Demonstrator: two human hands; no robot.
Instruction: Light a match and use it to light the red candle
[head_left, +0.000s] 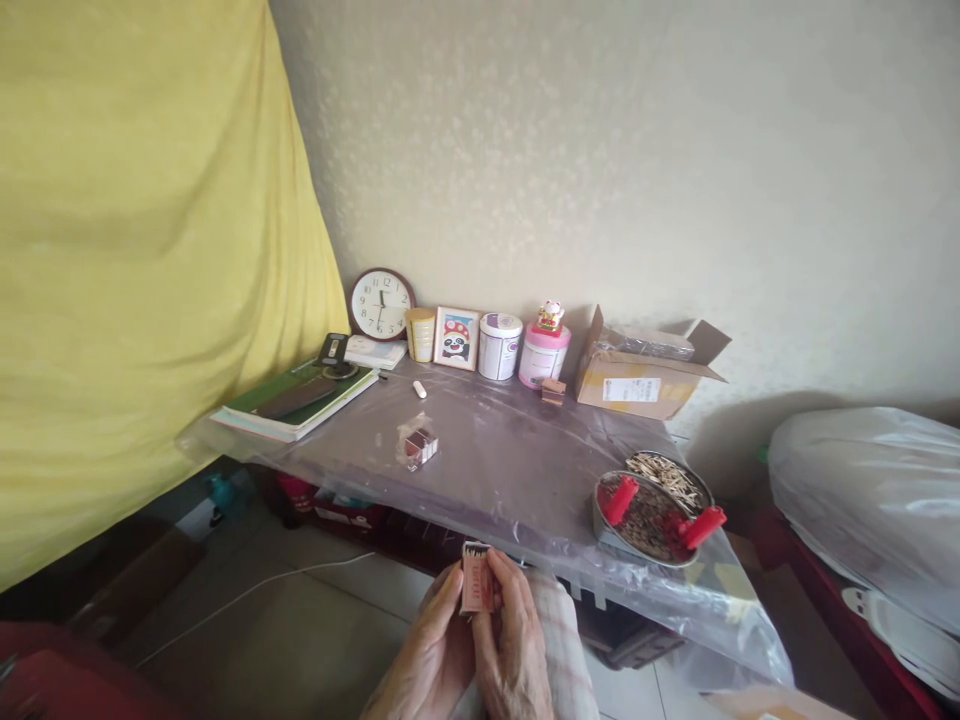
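Low in the head view, both my hands hold a small red matchbox (476, 578) upright in front of the table edge. My left hand (431, 645) pinches its left side and my right hand (514, 640) grips its right side, fingers closed on it. On the plastic-covered table (510, 460) to the right sit two round metal tins: a near tin (645, 520) with dark contents and two red handles, and a far tin (671, 475) full of matchsticks. A few small boxes in a clear wrapper (418, 443) lie mid-table.
Along the wall stand a clock (381, 303), a small picture frame (457, 338), a white can (500, 346), a pink jar (544, 352) and an open cardboard box (645, 370). Books (296, 400) lie at the left. A yellow curtain (135, 260) hangs left; a bagged bundle (870, 500) sits right.
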